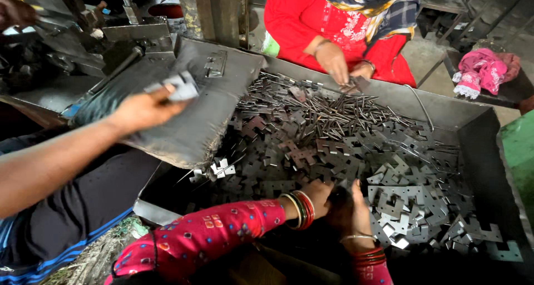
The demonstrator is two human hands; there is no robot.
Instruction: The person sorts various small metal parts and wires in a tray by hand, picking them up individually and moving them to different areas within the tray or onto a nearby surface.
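My left hand point(318, 195), with red and gold bangles at the wrist, and my right hand point(356, 210) meet at the near edge of a large metal tray point(489, 151). Both close around a small dark hinge plate point(337, 195), which lies in shadow between them. The tray holds a heap of flat notched hinge plates point(400, 190) and, further back, a pile of thin steel pins point(339, 115). The fingertips are hidden by the piece and each other.
Across the tray a person in red works with both hands point(345, 68) on a plate. At left, another person's bare arm holds pale hinge pieces point(178, 87) over a sloped steel sheet point(206, 112). Machine parts stand at the back left, and a pink cloth point(481, 71) lies at right.
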